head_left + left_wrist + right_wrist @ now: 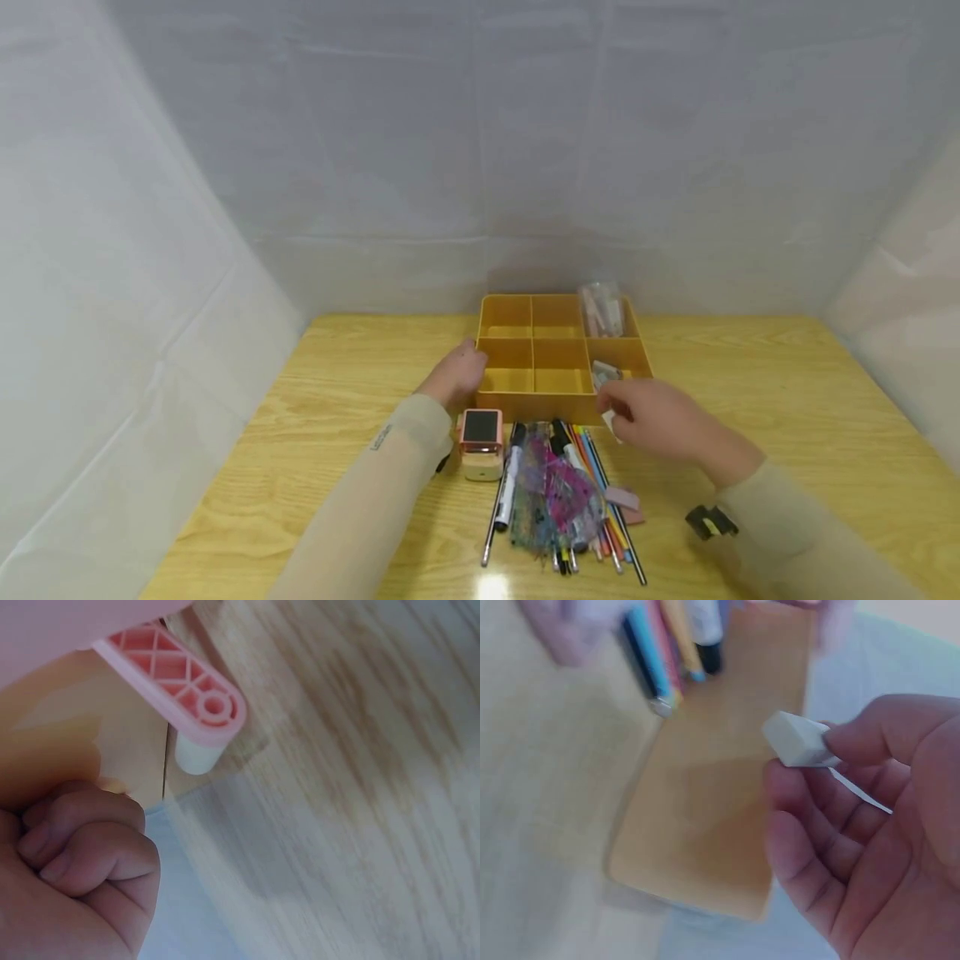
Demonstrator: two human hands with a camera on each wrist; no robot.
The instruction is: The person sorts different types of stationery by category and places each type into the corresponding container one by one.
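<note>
White eraser (799, 740) pinched in right hand (654, 417) just short of tray (495, 379), near-right compartment nearest; left hand (456, 377) curled against tray's left wall, grip uncertain.

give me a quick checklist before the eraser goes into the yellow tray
1. Eraser held: ok. The right hand pinches the white eraser at its fingertips.
2. Tray steadied: ok. The left hand rests against the left wall of the yellow tray.
3. Free compartment: ok. Several compartments look bare; the two on the right already hold small items.
4. Hand over a compartment: not ok. In the head view the right hand sits at the tray's front right edge, not over a compartment.
5. Pile of pens and pencils clear of the hand: ok. It lies in front of the tray.
6. Paper sleeve on the eraser intact: cannot tell.
</note>
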